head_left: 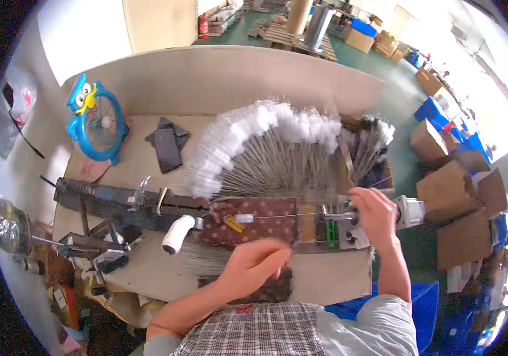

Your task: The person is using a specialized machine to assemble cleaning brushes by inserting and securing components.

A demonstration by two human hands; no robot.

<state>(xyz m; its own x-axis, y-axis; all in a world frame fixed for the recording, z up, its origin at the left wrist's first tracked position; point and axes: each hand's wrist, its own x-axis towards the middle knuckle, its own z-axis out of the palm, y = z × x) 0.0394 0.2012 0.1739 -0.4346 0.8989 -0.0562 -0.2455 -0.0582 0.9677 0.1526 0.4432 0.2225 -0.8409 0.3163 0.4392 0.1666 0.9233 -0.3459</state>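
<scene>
My right hand (pixel 375 216), its fingers bent, is at the metal-and-grey motor unit (pixel 409 212) on the right; what its fingertips grip is hidden. A thin wire with a white bristle tuft (pixel 243 218) runs level from the unit's chuck (pixel 336 216) toward the clamp end on the left. Below it, my left hand (pixel 255 267) is curled over the near edge of a brown dotted cloth (pixel 260 231), its fingertips slightly blurred. A yellow tool (pixel 233 223) lies on the cloth. Loose thin wires (pixel 203 260) lie beside my left hand.
Beyond the cloth, many white-tufted wire brushes (pixel 271 154) fan out. More brushes (pixel 369 148) stand in a box at right. A dark phone (pixel 167 148) and a blue cartoon-shaped fan (pixel 96 124) are at left. A white-wrapped handle (pixel 176 235) juts toward me. Cartons (pixel 453 184) stand beyond the bench.
</scene>
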